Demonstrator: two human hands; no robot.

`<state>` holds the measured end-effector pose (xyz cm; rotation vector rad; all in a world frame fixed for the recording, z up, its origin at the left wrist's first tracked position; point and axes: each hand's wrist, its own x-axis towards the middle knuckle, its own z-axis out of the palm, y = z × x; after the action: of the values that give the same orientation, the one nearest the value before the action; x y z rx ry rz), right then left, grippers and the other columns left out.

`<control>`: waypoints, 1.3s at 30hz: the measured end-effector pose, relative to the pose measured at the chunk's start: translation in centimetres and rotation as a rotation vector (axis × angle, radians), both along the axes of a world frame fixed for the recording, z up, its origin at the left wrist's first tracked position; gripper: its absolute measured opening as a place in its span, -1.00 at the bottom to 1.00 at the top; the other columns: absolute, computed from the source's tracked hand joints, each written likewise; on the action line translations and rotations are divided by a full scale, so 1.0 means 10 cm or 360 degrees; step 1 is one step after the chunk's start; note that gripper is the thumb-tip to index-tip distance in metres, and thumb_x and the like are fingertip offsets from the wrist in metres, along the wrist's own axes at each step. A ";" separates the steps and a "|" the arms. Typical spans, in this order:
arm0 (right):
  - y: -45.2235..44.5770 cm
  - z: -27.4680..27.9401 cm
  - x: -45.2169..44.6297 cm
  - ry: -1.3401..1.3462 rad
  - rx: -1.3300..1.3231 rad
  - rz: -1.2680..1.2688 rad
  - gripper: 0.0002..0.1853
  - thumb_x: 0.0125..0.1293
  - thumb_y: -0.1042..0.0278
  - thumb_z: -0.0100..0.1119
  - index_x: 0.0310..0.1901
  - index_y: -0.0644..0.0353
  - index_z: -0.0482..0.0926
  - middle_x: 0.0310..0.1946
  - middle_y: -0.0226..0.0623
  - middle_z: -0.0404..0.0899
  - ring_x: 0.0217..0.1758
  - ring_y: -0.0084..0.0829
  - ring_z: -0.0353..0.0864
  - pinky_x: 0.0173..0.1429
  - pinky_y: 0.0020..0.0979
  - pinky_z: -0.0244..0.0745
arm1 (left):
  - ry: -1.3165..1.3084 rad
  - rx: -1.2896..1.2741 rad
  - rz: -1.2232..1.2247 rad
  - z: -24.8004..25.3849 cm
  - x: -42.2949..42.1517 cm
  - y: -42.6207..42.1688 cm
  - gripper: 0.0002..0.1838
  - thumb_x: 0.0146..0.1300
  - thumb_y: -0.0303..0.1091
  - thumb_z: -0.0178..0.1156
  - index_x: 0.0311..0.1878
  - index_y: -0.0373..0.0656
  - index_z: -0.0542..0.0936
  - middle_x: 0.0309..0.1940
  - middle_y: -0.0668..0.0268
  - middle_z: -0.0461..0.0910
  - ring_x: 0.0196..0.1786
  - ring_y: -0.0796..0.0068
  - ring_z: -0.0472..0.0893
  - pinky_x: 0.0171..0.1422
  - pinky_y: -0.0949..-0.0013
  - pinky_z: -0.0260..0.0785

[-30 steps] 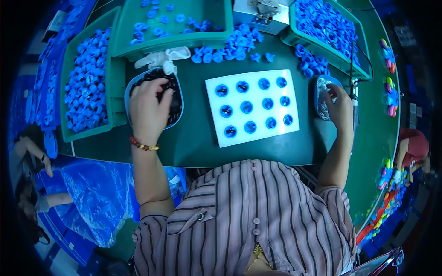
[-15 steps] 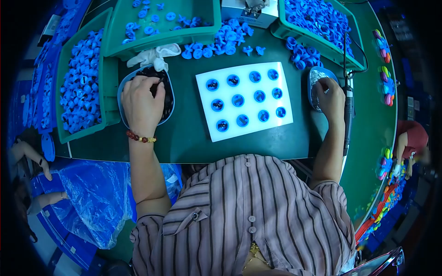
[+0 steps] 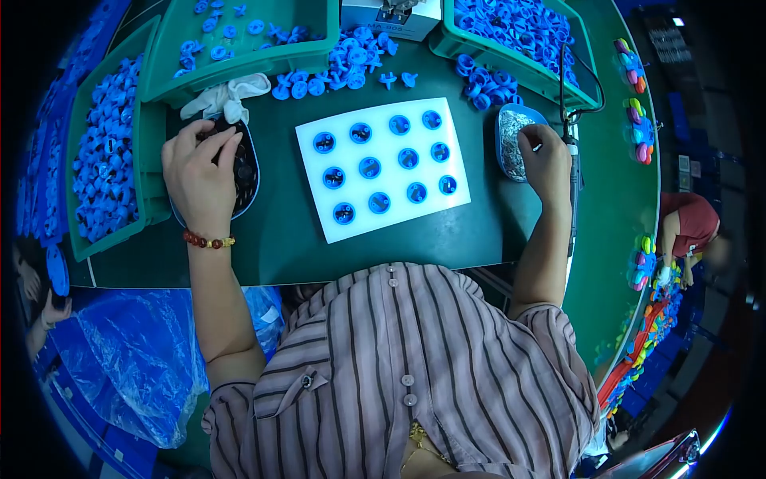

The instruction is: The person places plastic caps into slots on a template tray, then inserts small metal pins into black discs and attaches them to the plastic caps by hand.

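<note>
My left hand point(image 3: 199, 177) is over a bowl of small black parts point(image 3: 246, 172), thumb and fingertips drawn together. Whatever lies between them is hidden. On the right, my right hand point(image 3: 547, 166) pinches at the edge of a small bowl of tiny shiny metal pieces point(image 3: 511, 142); a small bright piece shows at the fingertips. Between my hands lies a white block point(image 3: 391, 190) with several round holes in rows. Each hole holds a blue round part point(image 3: 369, 167), some with a dark piece inside.
Green bins of blue parts stand at the left point(image 3: 152, 191), back left point(image 3: 239, 76) and back right point(image 3: 527, 68). Loose blue parts point(image 3: 351, 60) lie behind the block, near a white cloth glove point(image 3: 227, 96). A pen-shaped tool point(image 3: 573, 191) with a cable is at the right.
The whole view has shifted, so the bench appears farther left. My left hand has lifted slightly over the black parts; my right hand stays at the metal pieces' bowl.
</note>
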<state>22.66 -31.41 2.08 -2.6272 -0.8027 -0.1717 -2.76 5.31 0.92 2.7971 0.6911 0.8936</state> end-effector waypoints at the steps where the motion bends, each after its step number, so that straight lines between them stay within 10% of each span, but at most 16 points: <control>1: 0.01 0.00 -0.01 0.0014 -0.0004 -0.0019 -0.89 0.20 0.41 0.28 -0.31 0.26 0.62 -0.38 -0.19 0.66 -0.30 -0.22 0.68 -0.15 -0.27 0.54 | 0.0048 -0.0013 0.0058 0.04 -0.01 -0.01 -0.84 0.14 -0.32 0.39 -0.22 -0.11 0.77 -0.30 0.28 0.65 -0.19 0.26 0.58 -0.03 0.25 0.42; 11: 0.04 0.04 -0.13 -0.0017 -0.0031 -0.0070 -0.87 0.21 0.40 0.30 -0.28 0.26 0.64 -0.36 -0.17 0.66 -0.33 -0.26 0.67 -0.16 -0.31 0.54 | 0.0045 -0.0323 0.0115 -0.03 -0.14 -0.04 -0.84 0.22 -0.30 0.35 -0.20 -0.14 0.75 -0.29 0.20 0.72 -0.24 0.18 0.69 -0.12 0.26 0.50; 14: 0.23 0.13 -0.39 0.0391 0.0692 0.0108 -0.91 0.26 0.49 0.30 -0.24 0.31 0.64 -0.37 -0.30 0.66 -0.33 -0.55 0.61 -0.18 -0.51 0.50 | -0.0119 -0.1098 -0.0023 0.14 -0.10 -0.35 -0.81 0.27 -0.48 0.31 -0.07 -0.27 0.71 -0.29 0.27 0.73 -0.29 0.60 0.66 -0.19 0.50 0.49; 22: 0.99 0.02 -1.37 0.0158 0.1082 0.0894 -0.78 -0.01 0.61 0.40 -0.32 0.17 0.59 -0.40 -0.29 0.60 -0.37 -0.27 0.57 -0.30 -0.32 0.42 | -0.0320 -0.2639 -0.0715 0.04 0.10 -1.29 -0.82 0.33 -0.59 0.23 -0.04 -0.39 0.55 -0.23 0.15 0.73 -0.17 0.53 0.70 -0.06 0.49 0.58; 39: 0.98 -0.05 -1.35 -0.0154 0.1033 0.0955 -0.76 -0.10 0.59 0.42 -0.37 0.16 0.58 -0.45 -0.34 0.58 -0.45 -0.34 0.52 -0.35 -0.35 0.31 | -0.0524 -0.2728 -0.0676 0.04 0.08 -1.40 -0.88 0.35 -0.59 0.20 -0.08 -0.38 0.55 -0.21 0.19 0.69 -0.13 0.53 0.69 0.00 0.43 0.61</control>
<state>9.18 -21.65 1.56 -1.7102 -1.2725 -0.3249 -2.01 -8.69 1.32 1.1295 0.3899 0.2868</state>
